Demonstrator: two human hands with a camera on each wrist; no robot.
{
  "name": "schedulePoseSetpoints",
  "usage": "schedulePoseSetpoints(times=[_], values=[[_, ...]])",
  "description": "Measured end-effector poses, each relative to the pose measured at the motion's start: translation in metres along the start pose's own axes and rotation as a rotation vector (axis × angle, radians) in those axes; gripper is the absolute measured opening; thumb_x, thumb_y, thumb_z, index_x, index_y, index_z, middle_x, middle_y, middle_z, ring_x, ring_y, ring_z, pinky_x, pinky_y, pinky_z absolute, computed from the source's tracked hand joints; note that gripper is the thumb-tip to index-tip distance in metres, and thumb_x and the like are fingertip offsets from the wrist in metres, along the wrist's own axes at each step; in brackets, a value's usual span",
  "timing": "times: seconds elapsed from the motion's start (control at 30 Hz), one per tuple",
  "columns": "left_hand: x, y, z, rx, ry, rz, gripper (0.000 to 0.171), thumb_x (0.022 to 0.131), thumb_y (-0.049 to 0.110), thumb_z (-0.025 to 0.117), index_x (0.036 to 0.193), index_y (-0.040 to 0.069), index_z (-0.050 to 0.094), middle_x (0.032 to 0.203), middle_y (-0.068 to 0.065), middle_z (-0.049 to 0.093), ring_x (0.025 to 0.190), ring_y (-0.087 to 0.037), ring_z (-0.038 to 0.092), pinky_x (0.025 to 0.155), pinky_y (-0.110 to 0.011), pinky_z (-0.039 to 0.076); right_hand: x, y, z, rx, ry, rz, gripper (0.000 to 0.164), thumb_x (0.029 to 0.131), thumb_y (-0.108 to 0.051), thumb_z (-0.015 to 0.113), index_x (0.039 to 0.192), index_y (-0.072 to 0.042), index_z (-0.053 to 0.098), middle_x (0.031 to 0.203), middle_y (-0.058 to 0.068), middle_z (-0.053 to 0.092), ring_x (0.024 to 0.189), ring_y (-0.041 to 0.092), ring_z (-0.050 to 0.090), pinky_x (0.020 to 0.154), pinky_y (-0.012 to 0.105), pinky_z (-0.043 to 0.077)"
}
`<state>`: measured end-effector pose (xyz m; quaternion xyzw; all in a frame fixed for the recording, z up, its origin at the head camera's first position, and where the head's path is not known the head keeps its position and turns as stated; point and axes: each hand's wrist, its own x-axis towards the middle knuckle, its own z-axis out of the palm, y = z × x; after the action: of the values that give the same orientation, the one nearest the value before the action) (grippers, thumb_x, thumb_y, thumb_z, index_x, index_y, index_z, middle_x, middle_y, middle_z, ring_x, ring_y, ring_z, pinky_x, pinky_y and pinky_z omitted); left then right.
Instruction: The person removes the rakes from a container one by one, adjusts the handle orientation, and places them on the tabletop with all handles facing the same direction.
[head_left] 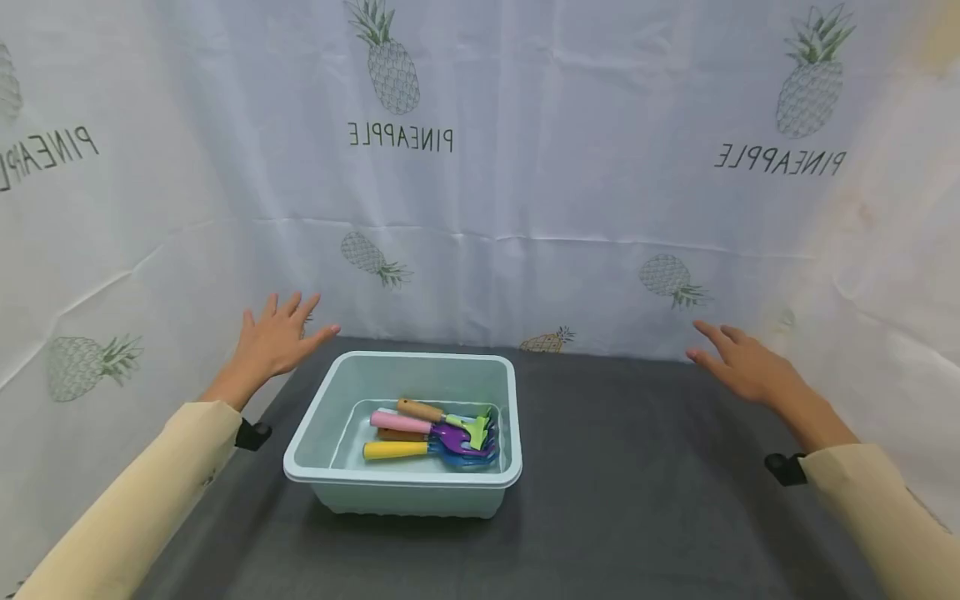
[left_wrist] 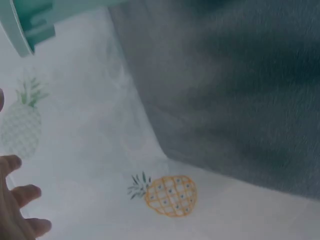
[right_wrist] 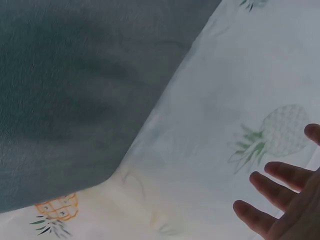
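Observation:
My left hand (head_left: 276,340) hovers with spread fingers over the back left, beyond the basin's left rim, and holds nothing. Over on the far right, my right hand (head_left: 742,362) is held up with its fingers extended, also bare. A pale green plastic basin (head_left: 405,500) stands left of centre. Inside it lies a heap of toy garden tools: a yellow-handled blue rake (head_left: 395,450), a pink-handled purple fork (head_left: 401,422) and a light green rake (head_left: 476,429) with a wooden handle (head_left: 420,409). Another wooden handle is partly hidden beneath them.
A dark grey cloth (head_left: 615,500) covers the table. White curtains (head_left: 525,167) printed with pineapples enclose the back and both sides, close to the hands. Black straps (head_left: 786,469) sit at the wrists, by the beige sleeves (head_left: 142,500).

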<state>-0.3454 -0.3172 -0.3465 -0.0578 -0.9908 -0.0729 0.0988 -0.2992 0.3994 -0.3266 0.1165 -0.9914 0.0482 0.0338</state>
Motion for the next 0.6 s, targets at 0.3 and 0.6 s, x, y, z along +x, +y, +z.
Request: schedulePoseSetpoints(times=[0.3,0.6], values=[[-0.034,0.013,0.0,-0.202,0.081,-0.016,0.085,0.103,0.069,0.039,0.166,0.014,0.023,0.163,-0.029,0.034,0.149,-0.057,0.026,0.109,-0.082,0.022,-0.008,-0.034,0.002,-0.019,0.054,-0.091,0.073,0.109,-0.054,0.043,0.163,-0.008,0.027,0.152,0.038,0.039,0.127,0.059,0.051,0.089,0.07,0.048],[-0.067,0.024,0.003,-0.549,0.02,-0.021,0.069,0.111,0.052,0.03,0.164,0.009,0.025,0.153,-0.035,0.044,0.131,-0.057,0.052,0.097,-0.068,0.049,-0.016,-0.081,0.002,-0.03,0.141,-0.193,0.067,0.107,-0.051,0.051,0.16,-0.013,0.036,0.15,0.028,0.05,0.116,0.047,0.064,0.073,0.056,0.055]])
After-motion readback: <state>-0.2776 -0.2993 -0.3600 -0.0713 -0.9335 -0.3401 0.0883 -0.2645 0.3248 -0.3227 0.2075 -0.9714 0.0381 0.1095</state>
